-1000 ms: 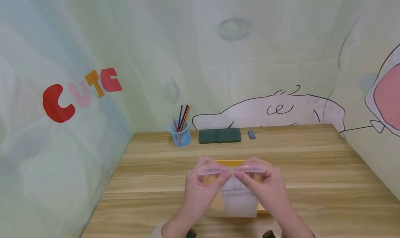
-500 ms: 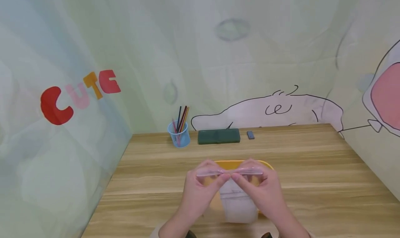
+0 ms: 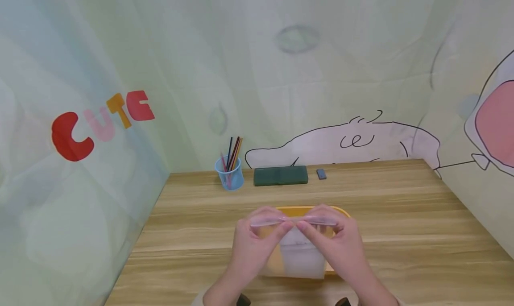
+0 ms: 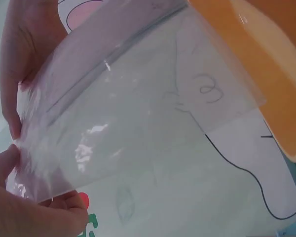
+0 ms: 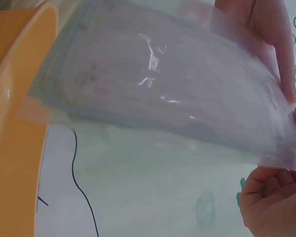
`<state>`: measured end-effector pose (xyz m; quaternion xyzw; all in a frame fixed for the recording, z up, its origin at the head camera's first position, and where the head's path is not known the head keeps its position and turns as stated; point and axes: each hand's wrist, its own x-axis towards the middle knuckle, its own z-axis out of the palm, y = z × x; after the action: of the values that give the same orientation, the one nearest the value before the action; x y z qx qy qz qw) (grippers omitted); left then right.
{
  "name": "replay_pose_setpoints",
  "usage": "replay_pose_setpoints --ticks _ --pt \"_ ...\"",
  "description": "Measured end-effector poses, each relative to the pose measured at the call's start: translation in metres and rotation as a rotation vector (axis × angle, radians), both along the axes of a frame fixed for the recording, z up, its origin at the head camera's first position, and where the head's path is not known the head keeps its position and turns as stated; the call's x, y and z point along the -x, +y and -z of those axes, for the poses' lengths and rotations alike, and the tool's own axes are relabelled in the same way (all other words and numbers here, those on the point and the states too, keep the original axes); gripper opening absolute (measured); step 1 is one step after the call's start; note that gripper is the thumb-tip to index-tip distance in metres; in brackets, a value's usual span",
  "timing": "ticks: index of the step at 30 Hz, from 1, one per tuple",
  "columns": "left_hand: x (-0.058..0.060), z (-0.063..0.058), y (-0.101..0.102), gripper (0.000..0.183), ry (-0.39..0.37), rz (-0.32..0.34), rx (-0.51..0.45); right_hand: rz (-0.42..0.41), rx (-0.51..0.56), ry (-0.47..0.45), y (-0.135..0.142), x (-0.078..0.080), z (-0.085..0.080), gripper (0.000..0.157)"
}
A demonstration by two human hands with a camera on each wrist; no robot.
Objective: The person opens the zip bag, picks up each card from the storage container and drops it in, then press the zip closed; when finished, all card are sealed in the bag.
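In the head view a clear plastic bag hangs from both hands, its upper edge stretched sideways between them. A ridged line like a zip seal crosses it in the left wrist view. My left hand pinches the upper edge between thumb and fingers. Close beside it, my right hand pinches the same edge, the two thumb tips almost meeting. An orange-yellow tray lies behind and below the bag, partly covered by it and by the hands. Glare on the plastic hides what is inside.
Along the back of the wooden table stand a light blue cup with several pencils, a dark green pencil case and a small blue-grey eraser. Printed fabric walls enclose the table's back and sides.
The bag's lower end swung toward the body half a second ago and has swung back. Both hands keep their pinch, with only slight movement. The head view has shifted a little.
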<state>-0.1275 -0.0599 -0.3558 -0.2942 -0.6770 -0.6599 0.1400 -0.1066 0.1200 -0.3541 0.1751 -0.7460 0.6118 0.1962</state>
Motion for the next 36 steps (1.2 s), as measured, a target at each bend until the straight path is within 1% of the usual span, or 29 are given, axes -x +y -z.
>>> replay_pose_setpoints --ticks 4,5,8,11,14,19,23,26,29,32,33,36 --pt "0.003 0.000 -0.005 0.008 0.039 -0.059 0.047 0.043 -0.037 0.024 0.003 -0.001 -0.002 0.009" --pt "0.004 0.000 -0.007 0.008 0.038 -0.070 0.056 0.059 -0.047 0.022 0.004 -0.001 -0.002 0.009" --pt "0.005 -0.002 -0.012 0.009 0.029 -0.094 0.069 0.106 -0.069 0.002 0.008 -0.002 -0.006 0.008" --pt "0.006 -0.002 -0.017 0.008 0.045 -0.116 0.076 0.148 -0.073 -0.037 0.012 -0.002 -0.008 0.008" --pt "0.008 -0.001 -0.023 0.008 0.057 -0.124 0.076 0.161 -0.064 -0.061 0.016 -0.002 -0.010 0.007" --pt "0.009 -0.003 -0.031 0.009 0.045 -0.118 0.099 0.153 -0.089 -0.038 0.025 -0.001 -0.010 0.007" --pt "0.009 -0.004 -0.037 0.013 0.015 -0.094 0.136 0.134 -0.128 -0.020 0.031 -0.001 -0.008 0.010" --pt "0.009 -0.006 -0.041 0.016 -0.017 -0.061 0.163 0.087 -0.156 -0.010 0.036 0.000 -0.007 0.013" --pt "0.009 -0.007 -0.044 0.019 -0.015 -0.033 0.189 0.031 -0.167 -0.010 0.041 0.000 -0.007 0.017" --pt "0.009 -0.008 -0.046 0.021 0.012 -0.017 0.209 -0.019 -0.172 -0.017 0.043 -0.001 -0.007 0.020" --pt "0.009 -0.008 -0.047 0.022 0.024 -0.008 0.207 -0.038 -0.171 -0.017 0.044 -0.001 -0.007 0.020" --pt "0.008 -0.010 -0.048 0.024 0.011 0.031 0.182 -0.090 -0.171 -0.022 0.045 -0.001 -0.007 0.021"
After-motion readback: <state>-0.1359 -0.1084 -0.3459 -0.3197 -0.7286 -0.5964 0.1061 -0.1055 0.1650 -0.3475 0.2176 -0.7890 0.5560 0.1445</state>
